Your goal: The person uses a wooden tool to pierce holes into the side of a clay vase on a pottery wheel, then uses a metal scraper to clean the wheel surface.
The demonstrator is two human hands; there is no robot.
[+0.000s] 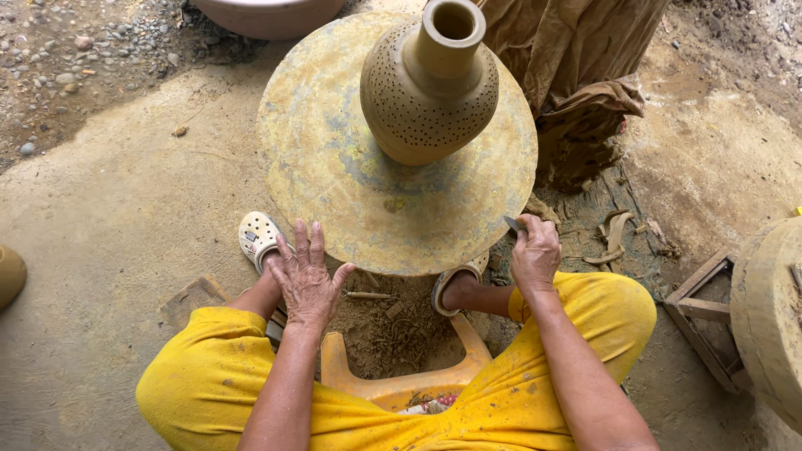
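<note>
From the head camera, looking down, the left hand (307, 276) lies flat with its fingers spread and released, palm down, fingertips touching the near rim of a round, yellowish turning wheel (334, 167) that sits low over the ground. The right hand (535, 255) is clenched around a small blade tool (514, 224), whose grey tip pokes out above the knuckles, just beside the wheel's right near edge.

Beyond both hands, on the far half of the wheel, stands an unfired clay vase (426, 100), upright, with a narrow neck, an open mouth and a round belly pricked all over with small holes. It is well apart from either hand.

Below the hands are the person's knees in yellow trousers (209, 376), feet in pale sandals (256, 238) tucked under the wheel's rim, and an orange plastic stool (401, 386) between the legs. Clay shavings (397, 330) lie on the ground between the two hands. Past the right hand, curled clay scraps (614, 238) lie on the dirt, and a brown cloth (576, 75) hangs behind the wheel. A wooden frame (702, 309) sits far right of the right hand.
</note>
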